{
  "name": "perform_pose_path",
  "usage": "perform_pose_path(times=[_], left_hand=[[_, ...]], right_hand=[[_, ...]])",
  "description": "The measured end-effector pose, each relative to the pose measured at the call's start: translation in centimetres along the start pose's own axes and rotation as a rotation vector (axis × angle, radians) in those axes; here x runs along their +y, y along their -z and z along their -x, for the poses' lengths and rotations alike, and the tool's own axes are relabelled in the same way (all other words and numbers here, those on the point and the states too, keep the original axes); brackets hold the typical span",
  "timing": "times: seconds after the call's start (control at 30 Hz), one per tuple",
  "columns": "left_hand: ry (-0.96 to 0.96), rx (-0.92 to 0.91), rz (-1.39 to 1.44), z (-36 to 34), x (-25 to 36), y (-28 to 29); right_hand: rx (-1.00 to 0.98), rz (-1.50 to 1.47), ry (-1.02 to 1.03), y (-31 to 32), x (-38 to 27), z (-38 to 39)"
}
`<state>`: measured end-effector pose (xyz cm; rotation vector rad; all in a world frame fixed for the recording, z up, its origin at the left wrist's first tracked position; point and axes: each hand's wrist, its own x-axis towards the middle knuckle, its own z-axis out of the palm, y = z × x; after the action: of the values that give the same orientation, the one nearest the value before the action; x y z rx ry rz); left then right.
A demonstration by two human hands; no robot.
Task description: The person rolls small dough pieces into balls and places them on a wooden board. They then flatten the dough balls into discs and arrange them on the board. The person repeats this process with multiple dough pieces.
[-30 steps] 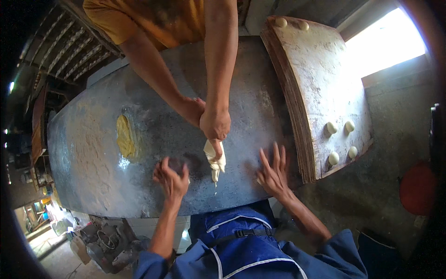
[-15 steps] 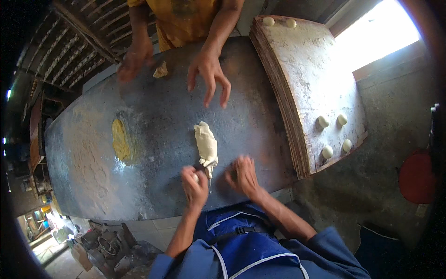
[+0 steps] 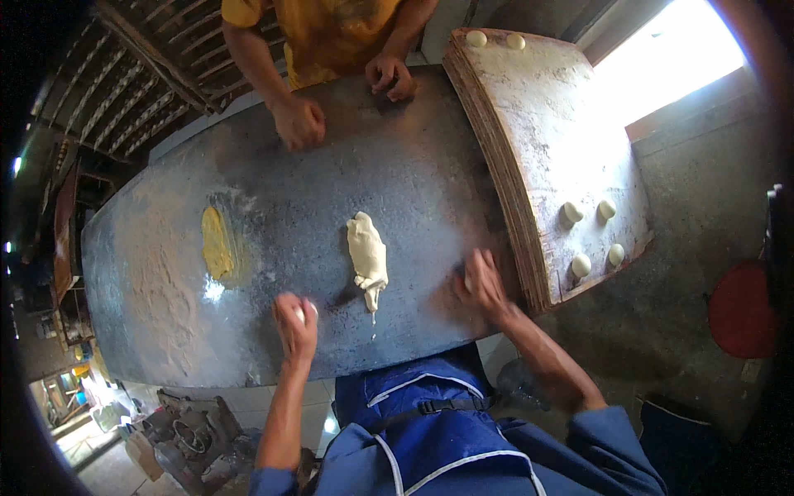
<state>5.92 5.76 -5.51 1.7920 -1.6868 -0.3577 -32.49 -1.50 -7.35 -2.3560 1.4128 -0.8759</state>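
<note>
Grip, left hand [image 3: 294, 321]: we see the fingers curled closed around a small pale piece [image 3: 308, 312], which shows at the finger side, over the near edge of the table.
Grip, right hand [image 3: 488, 288]: bent, blurred fingers turned down at the table; a pale spot [image 3: 468, 283] shows at the inner side, but we cannot tell how tightly they close or whether they hold it.
Dough lump [image 3: 366, 250]: it lies lengthwise between our two hands, touching neither, a little farther from us than the left one, its narrow tail pointing our way.
Scraps [image 3: 374, 326]: pale specks just beyond that tail.
Table [image 3: 430, 157]: dark and worn, with a yellow smear [image 3: 217, 242] to the left of the dough.
Boards [image 3: 550, 124]: stacked at the right, bearing six pale balls [image 3: 581, 264], two at the far end and four at the near.
Co-worker's hands [image 3: 300, 124]: both across the table, fingers bent.
Writing: on the co-worker's yellow shirt [image 3: 327, 50], any print is too unclear for us to read.
</note>
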Motion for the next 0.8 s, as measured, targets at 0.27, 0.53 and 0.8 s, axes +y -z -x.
perform_pose_path(times=[0.27, 0.53, 0.8], left_hand=[[-0.055, 0.047, -0.041, 3.8, -0.2, 0.7], [-0.023, -0.088, -0.067, 3.4, 2.0, 5.2], [-0.076, -0.080, 0.159, 1.1, 4.0, 6.9]], right_hand=[[-0.023, -0.108, 0.043, 2.9, -0.5, 4.3], [-0.186, -0.261, -0.582, 3.1, -11.9, -0.2], [-1.070, -0.426, 0.193, 1.9, -22.2, -2.9]])
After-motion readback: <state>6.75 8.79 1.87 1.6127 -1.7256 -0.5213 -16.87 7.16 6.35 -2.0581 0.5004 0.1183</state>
